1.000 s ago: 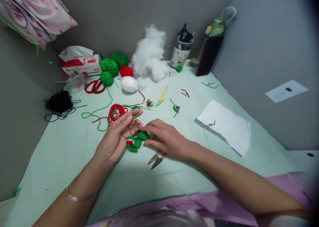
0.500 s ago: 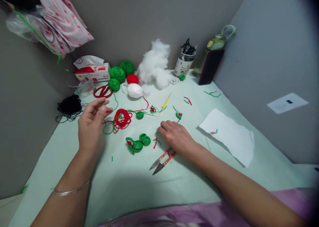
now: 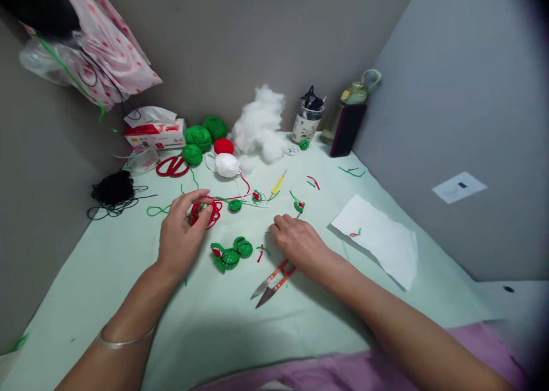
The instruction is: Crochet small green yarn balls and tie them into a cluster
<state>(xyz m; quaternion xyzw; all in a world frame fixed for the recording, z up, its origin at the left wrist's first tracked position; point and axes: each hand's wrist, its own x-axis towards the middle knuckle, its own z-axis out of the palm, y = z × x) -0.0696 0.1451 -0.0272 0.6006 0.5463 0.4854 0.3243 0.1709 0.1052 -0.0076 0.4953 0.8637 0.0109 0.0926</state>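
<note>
My left hand reaches over a tangle of red yarn on the pale green cloth, its curled fingertips touching the loops. A green crocheted piece with a red and white rim lies just right of that hand. My right hand rests palm down on the cloth, fingers loosely curled, with nothing visible in it. Orange-handled thread snips lie at its wrist. A few cut yarn bits lie between the crocheted piece and my right hand.
At the back stand green yarn balls, a red ball, a white ball, stuffing, a tissue box, red scissors, a jar and a bottle. Black yarn lies left, white paper right, a yellow crochet hook mid-table.
My left hand let go of the green crocheted piece, lifted left, then came down onto the red yarn tangle. My right hand drew back slightly and settled beside the snips.
</note>
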